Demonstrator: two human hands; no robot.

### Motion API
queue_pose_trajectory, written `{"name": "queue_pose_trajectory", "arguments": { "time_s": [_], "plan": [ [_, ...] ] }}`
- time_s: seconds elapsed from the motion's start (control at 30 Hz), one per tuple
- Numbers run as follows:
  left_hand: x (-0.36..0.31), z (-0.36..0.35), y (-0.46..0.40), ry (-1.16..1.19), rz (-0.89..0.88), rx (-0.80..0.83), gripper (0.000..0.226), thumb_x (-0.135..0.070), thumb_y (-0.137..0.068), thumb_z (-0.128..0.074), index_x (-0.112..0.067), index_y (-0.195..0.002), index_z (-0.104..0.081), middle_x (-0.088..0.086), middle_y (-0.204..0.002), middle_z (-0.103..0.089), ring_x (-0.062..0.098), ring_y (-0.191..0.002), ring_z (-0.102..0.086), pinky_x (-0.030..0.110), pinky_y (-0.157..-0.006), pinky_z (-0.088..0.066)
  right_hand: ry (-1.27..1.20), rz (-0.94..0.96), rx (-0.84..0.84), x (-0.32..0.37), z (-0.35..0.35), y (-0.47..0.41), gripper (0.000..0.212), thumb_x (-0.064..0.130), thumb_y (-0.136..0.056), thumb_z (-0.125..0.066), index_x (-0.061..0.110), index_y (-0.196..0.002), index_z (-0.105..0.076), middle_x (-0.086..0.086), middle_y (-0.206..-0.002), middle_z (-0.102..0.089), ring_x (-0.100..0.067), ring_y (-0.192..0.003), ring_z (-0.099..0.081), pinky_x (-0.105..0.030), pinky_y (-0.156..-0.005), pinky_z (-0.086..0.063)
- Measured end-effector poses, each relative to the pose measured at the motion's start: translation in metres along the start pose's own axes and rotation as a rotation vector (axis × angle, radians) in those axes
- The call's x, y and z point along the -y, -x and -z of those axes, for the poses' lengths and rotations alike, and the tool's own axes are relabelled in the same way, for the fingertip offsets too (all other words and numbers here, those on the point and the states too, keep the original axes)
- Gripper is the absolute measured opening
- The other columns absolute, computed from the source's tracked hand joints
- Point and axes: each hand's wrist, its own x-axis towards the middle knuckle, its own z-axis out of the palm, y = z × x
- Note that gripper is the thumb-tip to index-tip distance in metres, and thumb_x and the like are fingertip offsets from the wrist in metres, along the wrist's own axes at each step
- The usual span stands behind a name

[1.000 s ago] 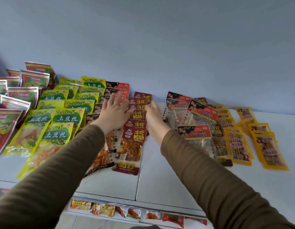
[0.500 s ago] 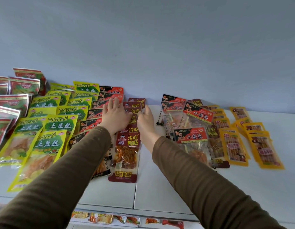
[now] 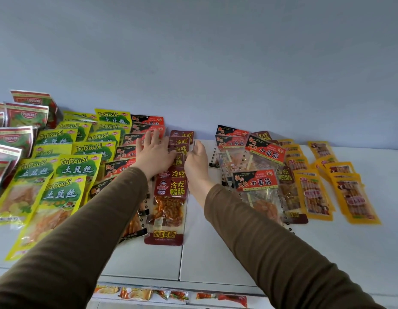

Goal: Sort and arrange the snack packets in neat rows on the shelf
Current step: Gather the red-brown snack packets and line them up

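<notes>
Left hand (image 3: 155,152) lies flat, right hand (image 3: 197,159) pinches the dark-red packet row (image 3: 169,197) on the shelf (image 3: 216,253); yellow packets (image 3: 66,175) left of both.

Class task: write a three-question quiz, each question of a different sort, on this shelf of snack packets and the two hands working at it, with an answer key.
1. True or false: the left hand lies with straight fingers on the packets.
2. Multiple choice: the row of dark red packets that both hands work at lies
A. at the far right end of the shelf
B. between the black-and-red packets and a bare strip of shelf
C. on the lower shelf
3. Fill in: the two rows furthest right are ____ packets in colour.

Key
1. True.
2. B.
3. Yellow; the right hand touches the dark red row, not these.
</notes>
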Motion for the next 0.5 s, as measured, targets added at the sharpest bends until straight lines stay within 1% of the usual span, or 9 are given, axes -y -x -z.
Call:
{"name": "queue_pose_trajectory", "arguments": {
  "time_s": [0.07,0.13,0.2,0.3,0.33,0.37,0.43,0.47,0.5],
  "plan": [
    [0.004,-0.001,-0.001,0.004,0.034,-0.007,0.068,-0.056,-0.103,-0.031,-0.023,-0.162,-0.020,0.010,-0.172,0.001,0.033,-0.158,0.007,0.059,-0.125,0.006,0.005,-0.009,-0.007,0.003,0.002,0.001,0.052,0.012,-0.106,-0.033,0.023,-0.157,-0.028,-0.002,-0.156,-0.041,-0.024,-0.139,-0.046,-0.048,-0.112,-0.044],
    [0.005,-0.001,-0.002,0.018,0.035,-0.016,0.069,-0.056,-0.103,-0.032,-0.022,-0.161,-0.021,0.010,-0.172,0.000,0.032,-0.158,0.007,0.058,-0.125,0.006,0.014,-0.009,-0.009,0.005,0.003,0.001,0.052,0.012,-0.107,-0.032,0.022,-0.158,-0.027,-0.004,-0.156,-0.042,-0.025,-0.138,-0.047,-0.047,-0.111,-0.045],
    [0.003,-0.001,-0.002,0.030,0.021,-0.019,0.069,-0.056,-0.103,-0.032,-0.021,-0.161,-0.021,0.009,-0.172,0.000,0.033,-0.158,0.006,0.058,-0.125,0.006,0.033,-0.004,-0.015,0.007,0.003,0.001,0.053,0.009,-0.107,-0.032,0.020,-0.158,-0.026,-0.004,-0.157,-0.040,-0.025,-0.141,-0.043,-0.044,-0.114,-0.042],
    [0.000,-0.001,-0.001,0.039,0.014,-0.012,0.069,-0.056,-0.103,-0.033,-0.021,-0.161,-0.022,0.007,-0.173,0.002,0.033,-0.158,0.007,0.058,-0.125,0.005,0.059,-0.002,-0.027,0.012,0.002,-0.004,0.053,0.010,-0.106,-0.034,0.018,-0.158,-0.026,-0.005,-0.158,-0.039,-0.026,-0.142,-0.043,-0.047,-0.113,-0.042],
    [-0.001,0.000,0.000,0.046,0.020,-0.012,0.067,-0.055,-0.103,-0.033,-0.022,-0.161,-0.023,0.008,-0.173,0.002,0.033,-0.158,0.007,0.058,-0.125,0.005,0.068,-0.009,-0.031,0.013,0.002,-0.008,0.053,0.011,-0.106,-0.034,0.018,-0.157,-0.027,-0.005,-0.156,-0.041,-0.026,-0.140,-0.045,-0.048,-0.112,-0.044],
    [-0.002,0.000,0.000,0.048,0.027,-0.015,0.066,-0.054,-0.103,-0.033,-0.022,-0.160,-0.026,0.008,-0.173,0.002,0.033,-0.158,0.006,0.057,-0.125,0.005,0.071,-0.019,-0.037,0.013,0.001,-0.011,0.050,0.012,-0.105,-0.034,0.018,-0.155,-0.030,-0.005,-0.149,-0.046,-0.027,-0.136,-0.048,-0.048,-0.109,-0.046],
    [-0.004,0.001,0.000,0.055,0.034,-0.002,0.063,-0.052,-0.104,-0.033,-0.022,-0.159,-0.029,0.009,-0.172,0.001,0.033,-0.158,0.007,0.057,-0.125,0.006,0.073,-0.033,-0.041,0.010,-0.001,-0.018,0.039,0.014,-0.103,-0.034,0.015,-0.141,-0.041,-0.006,-0.127,-0.052,-0.030,-0.125,-0.056,-0.045,-0.100,-0.051],
    [-0.005,0.001,-0.001,0.069,0.035,0.016,0.062,-0.051,-0.104,-0.033,-0.022,-0.159,-0.030,0.010,-0.172,0.001,0.033,-0.158,0.007,0.057,-0.125,0.006,0.078,-0.033,-0.031,0.008,-0.002,-0.021,0.034,0.016,-0.100,-0.034,0.013,-0.134,-0.042,-0.008,-0.123,-0.054,-0.030,-0.122,-0.057,-0.042,-0.096,-0.052],
    [-0.005,0.001,-0.002,0.093,0.033,0.037,0.061,-0.049,-0.105,-0.033,-0.023,-0.159,-0.030,0.010,-0.172,0.001,0.033,-0.158,0.008,0.057,-0.125,0.006,0.074,-0.028,-0.014,0.005,-0.004,-0.023,0.039,0.018,-0.097,-0.035,0.012,-0.135,-0.042,-0.011,-0.130,-0.057,-0.030,-0.122,-0.058,-0.045,-0.099,-0.052]
  ]
}}
